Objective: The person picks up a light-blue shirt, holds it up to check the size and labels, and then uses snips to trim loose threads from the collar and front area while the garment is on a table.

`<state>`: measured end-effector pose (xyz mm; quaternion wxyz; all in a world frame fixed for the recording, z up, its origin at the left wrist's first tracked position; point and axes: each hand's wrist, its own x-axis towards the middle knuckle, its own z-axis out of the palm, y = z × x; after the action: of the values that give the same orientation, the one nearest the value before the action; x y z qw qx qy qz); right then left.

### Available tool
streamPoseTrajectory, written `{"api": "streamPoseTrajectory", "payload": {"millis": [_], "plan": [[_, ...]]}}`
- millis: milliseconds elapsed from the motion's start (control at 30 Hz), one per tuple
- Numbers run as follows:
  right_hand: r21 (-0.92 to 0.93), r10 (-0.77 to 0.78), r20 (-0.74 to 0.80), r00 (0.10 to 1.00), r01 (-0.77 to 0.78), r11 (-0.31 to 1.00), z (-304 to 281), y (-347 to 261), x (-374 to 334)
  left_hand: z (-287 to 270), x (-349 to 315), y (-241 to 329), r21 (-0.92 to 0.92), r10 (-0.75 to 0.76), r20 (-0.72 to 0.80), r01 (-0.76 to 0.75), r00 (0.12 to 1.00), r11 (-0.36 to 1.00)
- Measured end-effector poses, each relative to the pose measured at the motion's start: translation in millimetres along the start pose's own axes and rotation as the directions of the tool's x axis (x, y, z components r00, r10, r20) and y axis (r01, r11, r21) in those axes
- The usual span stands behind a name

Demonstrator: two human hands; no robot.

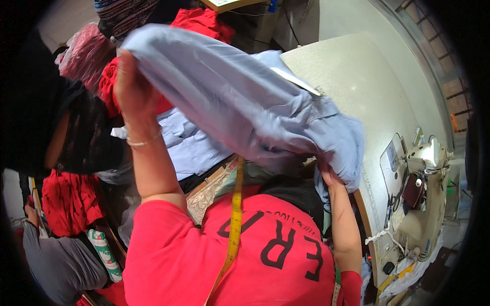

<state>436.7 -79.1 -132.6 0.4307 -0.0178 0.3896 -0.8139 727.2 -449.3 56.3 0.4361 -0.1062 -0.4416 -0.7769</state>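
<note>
A light blue garment (229, 92) is stretched across the middle, held up above my lap and blurred in places by motion. My left hand (133, 84) is raised high at the far left end of the cloth and grips its edge, its fingertips partly hidden by the fabric. At the lower right end, my right hand (331, 174) is closed on the bunched cloth, which covers most of its fingers. A white strip (293, 79) shows along the garment's far edge. Below it, more light blue cloth (191, 148) lies folded beside my left forearm.
On the right a pale worktable (352, 71) carries a sewing machine (429, 158) and scissors (394, 201). Red cloth (71, 201) and a plastic-wrapped bundle (88, 56) are at the left, near another person's grey sleeve (64, 265). A yellow measuring tape (235, 224) hangs over my red shirt.
</note>
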Motion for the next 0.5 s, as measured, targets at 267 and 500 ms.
{"api": "streamPoseTrajectory", "payload": {"millis": [267,500], "plan": [[-0.293,0.144,0.253,0.957,-0.067,0.954,115,39,54,86,49,67,0.624,0.317,-0.213,-0.121,0.924,0.772],[-0.209,0.307,0.556,0.773,-0.228,0.951,175,-6,35,9,10,151,0.953,0.576,-0.282,0.291,0.767,0.079]]}}
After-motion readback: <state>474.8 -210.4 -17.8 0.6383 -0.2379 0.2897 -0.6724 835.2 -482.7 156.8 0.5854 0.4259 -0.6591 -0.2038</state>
